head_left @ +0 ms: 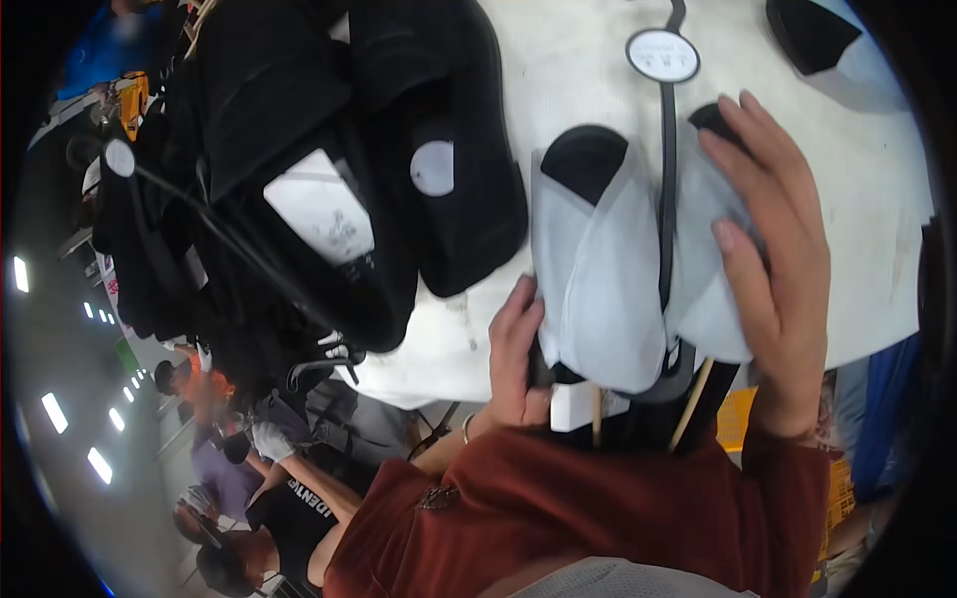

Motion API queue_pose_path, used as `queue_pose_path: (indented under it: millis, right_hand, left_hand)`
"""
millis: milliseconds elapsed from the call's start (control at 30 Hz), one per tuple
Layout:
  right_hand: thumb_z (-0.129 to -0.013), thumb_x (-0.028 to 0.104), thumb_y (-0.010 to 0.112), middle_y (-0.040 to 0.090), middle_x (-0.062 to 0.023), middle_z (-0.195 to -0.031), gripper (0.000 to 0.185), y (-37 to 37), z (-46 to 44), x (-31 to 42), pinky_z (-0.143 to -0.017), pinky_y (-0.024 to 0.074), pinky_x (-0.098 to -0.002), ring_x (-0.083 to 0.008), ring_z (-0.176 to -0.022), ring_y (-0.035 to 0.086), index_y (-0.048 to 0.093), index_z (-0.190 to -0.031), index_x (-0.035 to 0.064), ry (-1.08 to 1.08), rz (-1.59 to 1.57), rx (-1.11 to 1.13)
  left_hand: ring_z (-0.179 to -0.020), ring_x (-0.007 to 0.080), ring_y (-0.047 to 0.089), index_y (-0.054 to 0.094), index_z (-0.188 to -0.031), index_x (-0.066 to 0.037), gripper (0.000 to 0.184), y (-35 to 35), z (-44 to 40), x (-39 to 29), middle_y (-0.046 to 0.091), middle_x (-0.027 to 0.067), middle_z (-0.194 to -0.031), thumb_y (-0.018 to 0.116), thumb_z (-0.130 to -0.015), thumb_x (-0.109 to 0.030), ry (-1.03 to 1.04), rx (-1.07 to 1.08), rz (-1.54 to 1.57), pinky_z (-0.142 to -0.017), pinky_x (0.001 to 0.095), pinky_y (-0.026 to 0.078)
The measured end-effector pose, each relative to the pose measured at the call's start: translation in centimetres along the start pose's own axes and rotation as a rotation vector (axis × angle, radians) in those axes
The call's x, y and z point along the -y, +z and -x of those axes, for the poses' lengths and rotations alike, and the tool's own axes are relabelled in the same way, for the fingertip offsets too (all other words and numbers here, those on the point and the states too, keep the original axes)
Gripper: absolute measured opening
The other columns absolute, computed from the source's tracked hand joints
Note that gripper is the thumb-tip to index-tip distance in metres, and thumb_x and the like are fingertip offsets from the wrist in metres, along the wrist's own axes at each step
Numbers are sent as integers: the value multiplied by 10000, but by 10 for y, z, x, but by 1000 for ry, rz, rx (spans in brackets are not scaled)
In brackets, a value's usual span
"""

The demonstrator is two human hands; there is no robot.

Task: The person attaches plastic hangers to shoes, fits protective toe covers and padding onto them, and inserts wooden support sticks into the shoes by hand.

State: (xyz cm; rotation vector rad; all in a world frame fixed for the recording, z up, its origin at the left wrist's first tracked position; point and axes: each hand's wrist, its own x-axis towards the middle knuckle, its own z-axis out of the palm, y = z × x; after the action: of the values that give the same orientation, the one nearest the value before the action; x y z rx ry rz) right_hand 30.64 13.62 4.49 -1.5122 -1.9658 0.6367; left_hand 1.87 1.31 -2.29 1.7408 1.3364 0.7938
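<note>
A pair of black slippers lies in front of me, each wrapped in thin whitish paper: the left slipper and the right slipper. Between them runs a black hanger with a round white label near its top. My left hand grips the lower left side of the left slipper, fingers on its edge. Over the right slipper lies my right hand, fingers stretched out and thumb spread, touching the paper. It hides part of that slipper.
A pile of black slippers with white tags covers the left of the white table. Another paper-wrapped black item sits at the top right. Co-workers are at the lower left. A yellow crate stands below the table edge.
</note>
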Motion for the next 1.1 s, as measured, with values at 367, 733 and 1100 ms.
queue_pose_path:
  millis: [367,733,1100]
  right_hand:
    - [-753,152,743,586,-164,-1345,389,7,1,-4,-1062,386,-506,-397,-1293,508,692,-1125,51,-89,-105,-154]
    - [-890,210,666,620,-72,-1336,243,21,4,-13,-1079,346,-462,-288,-1353,478,707,-1089,77,-98,-261,-171]
    - [-870,196,696,677,-87,-1256,216,30,-6,-30,-1042,424,-424,-292,-1255,549,731,-1043,70,-124,-338,-189]
  left_hand:
    - [-1413,339,450,449,-1460,71,497,21,1,-11,450,247,-1527,367,-1084,-244,-424,-400,312,-1189,452,341]
    - [-1414,340,434,383,-1502,75,621,21,-21,-46,386,217,-1554,364,-1103,-400,-324,-239,380,-1186,451,334]
    - [-1418,371,421,399,-1494,75,648,15,-14,-34,417,250,-1519,364,-1057,-402,129,-159,29,-1187,459,307]
